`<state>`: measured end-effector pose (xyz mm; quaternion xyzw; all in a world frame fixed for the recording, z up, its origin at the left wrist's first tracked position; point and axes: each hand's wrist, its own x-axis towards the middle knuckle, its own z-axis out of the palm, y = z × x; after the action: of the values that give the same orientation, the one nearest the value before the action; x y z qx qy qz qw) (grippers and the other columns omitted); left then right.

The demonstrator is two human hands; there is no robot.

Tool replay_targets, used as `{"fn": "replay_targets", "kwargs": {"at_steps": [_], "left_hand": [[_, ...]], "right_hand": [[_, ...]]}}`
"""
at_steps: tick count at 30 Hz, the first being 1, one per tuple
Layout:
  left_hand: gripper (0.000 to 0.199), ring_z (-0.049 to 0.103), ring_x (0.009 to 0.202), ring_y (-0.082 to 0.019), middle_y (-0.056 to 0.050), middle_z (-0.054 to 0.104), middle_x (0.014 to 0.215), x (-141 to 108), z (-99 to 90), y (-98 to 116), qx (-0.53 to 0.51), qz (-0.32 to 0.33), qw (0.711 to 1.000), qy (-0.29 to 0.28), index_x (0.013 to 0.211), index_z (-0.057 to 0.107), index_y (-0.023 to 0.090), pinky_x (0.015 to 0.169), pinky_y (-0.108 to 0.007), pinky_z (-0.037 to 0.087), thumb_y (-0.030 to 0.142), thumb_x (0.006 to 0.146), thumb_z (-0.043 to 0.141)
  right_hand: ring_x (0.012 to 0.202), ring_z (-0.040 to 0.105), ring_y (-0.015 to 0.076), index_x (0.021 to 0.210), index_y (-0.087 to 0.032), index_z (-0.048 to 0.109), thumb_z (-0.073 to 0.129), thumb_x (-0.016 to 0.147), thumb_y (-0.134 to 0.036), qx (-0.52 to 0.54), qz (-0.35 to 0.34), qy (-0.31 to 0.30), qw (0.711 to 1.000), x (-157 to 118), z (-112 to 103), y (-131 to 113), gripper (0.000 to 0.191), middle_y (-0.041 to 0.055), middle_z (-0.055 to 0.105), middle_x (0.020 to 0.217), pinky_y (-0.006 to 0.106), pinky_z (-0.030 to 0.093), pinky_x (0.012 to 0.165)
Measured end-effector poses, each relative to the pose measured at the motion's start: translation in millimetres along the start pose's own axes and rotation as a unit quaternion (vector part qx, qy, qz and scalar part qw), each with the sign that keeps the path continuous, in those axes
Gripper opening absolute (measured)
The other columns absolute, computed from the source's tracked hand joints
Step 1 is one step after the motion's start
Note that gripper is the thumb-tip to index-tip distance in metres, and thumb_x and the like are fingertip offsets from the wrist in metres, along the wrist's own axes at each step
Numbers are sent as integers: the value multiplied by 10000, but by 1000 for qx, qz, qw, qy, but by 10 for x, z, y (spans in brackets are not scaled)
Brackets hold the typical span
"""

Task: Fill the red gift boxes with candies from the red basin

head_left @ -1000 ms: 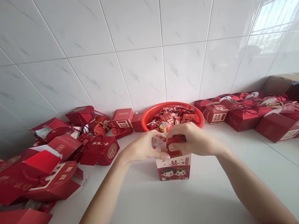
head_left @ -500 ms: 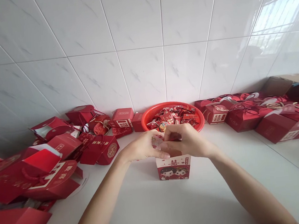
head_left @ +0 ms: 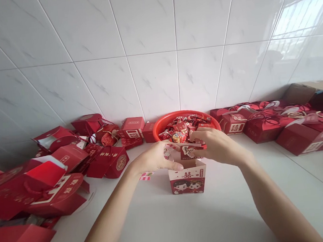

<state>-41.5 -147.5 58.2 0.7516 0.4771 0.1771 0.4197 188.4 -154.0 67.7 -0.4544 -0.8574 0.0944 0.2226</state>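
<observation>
A small red and white box (head_left: pixel 187 183) with two cartoon faces stands upright with its top open. My left hand (head_left: pixel 156 158) grips the box's left upper edge, thumb at the front. Just above the right side of the opening, my right hand (head_left: pixel 217 144) is bent, with its fingertips at a dark red printed flap or packet (head_left: pixel 187 152); whether it pinches something is hidden. Behind both hands is a red plastic basket (head_left: pixel 157 124) full of red wrapped sweets (head_left: pixel 181 128).
Several red gift boxes (head_left: pixel 108 161) are piled on the left. More red boxes with handles (head_left: pixel 263 127) stand on the right, beside a cardboard box (head_left: pixel 302 91). A pink patterned piece (head_left: pixel 146 175) lies left of the open box. A tiled wall (head_left: pixel 154 79) rises behind.
My right hand has moved right and slightly back from the box opening, uncovering the printed flap or packet. My left hand has stayed at the box.
</observation>
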Motion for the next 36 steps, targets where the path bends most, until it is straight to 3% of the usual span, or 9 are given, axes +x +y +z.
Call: {"fn": "replay_targets", "kwargs": {"at_steps": [4, 8, 13, 16, 22, 26, 30, 33, 36], "left_hand": [[647, 634, 1093, -287, -53, 696, 1200, 11, 0, -31, -9, 10, 1000, -9, 1177, 686, 250, 891, -370, 501, 448, 598, 896], [687, 640, 1008, -258, -43, 694, 1181, 27, -2, -79, -6, -1, 1000, 2, 1182, 678, 261, 815, -344, 509, 459, 566, 907], [584, 645, 958, -252, -21, 707, 1021, 9, 7, -31, -20, 17, 999, -24, 1125, 698, 250, 806, -346, 506, 438, 603, 879], [586, 649, 953, -253, -20, 705, 989, -1, 10, -12, -34, 16, 999, -19, 1103, 696, 236, 801, -340, 510, 426, 582, 884], [609, 643, 850, -215, -24, 682, 1007, -5, 5, -24, 1, -13, 1000, 8, 1062, 678, 228, 720, -312, 499, 480, 552, 895], [556, 656, 895, -232, -36, 692, 1025, -67, 57, 59, 13, 25, 999, 44, 1069, 635, 210, 747, -324, 498, 423, 610, 864], [432, 650, 863, -221, -20, 666, 950, -146, 94, 143, 25, 56, 996, 70, 1019, 633, 219, 705, -307, 499, 385, 669, 823], [430, 640, 902, -223, -22, 651, 992, -193, 48, 158, 39, 79, 992, 94, 1055, 644, 229, 746, -310, 504, 424, 708, 807], [448, 630, 1000, -242, -40, 659, 1107, -222, -31, 143, 41, 94, 988, 112, 1132, 658, 241, 846, -328, 501, 487, 772, 759]], "right_hand": [[571, 408, 116, 678, -190, 533, 661, 841, -194, -39, 11, -33, 999, -14, 11, 2, 207, -10, 539, 650, 272, 229, 546], [612, 463, 109, 699, -181, 569, 533, 830, -23, 26, -21, 0, 999, -48, 28, -81, 209, 4, 597, 712, 254, 260, 556], [580, 445, 92, 689, -170, 568, 495, 810, 49, 24, -92, -44, 995, -59, 129, -196, 261, 9, 590, 719, 250, 260, 527], [624, 506, 109, 748, -172, 621, 547, 842, 10, 34, -125, -58, 990, -40, 131, -208, 218, 22, 633, 762, 253, 292, 538], [702, 585, 134, 850, -195, 666, 608, 900, -166, 193, -72, 86, 975, -2, 61, -167, 82, 19, 687, 823, 256, 441, 633], [716, 558, 134, 953, -212, 669, 686, 864, -224, 212, -84, 111, 967, 62, 268, -233, 92, 17, 644, 870, 262, 460, 647], [750, 567, 140, 861, -216, 624, 621, 889, -180, 220, -104, 145, 959, 101, 446, -310, 46, 20, 599, 871, 279, 480, 689], [782, 624, 153, 851, -220, 554, 585, 932, -258, 310, -106, 157, 932, 93, 391, -305, 94, 25, 632, 870, 293, 511, 701], [619, 645, 129, 920, -246, 438, 546, 958, -399, 417, -36, 179, 890, 64, 207, -232, 191, -3, 633, 824, 253, 490, 531]]}}
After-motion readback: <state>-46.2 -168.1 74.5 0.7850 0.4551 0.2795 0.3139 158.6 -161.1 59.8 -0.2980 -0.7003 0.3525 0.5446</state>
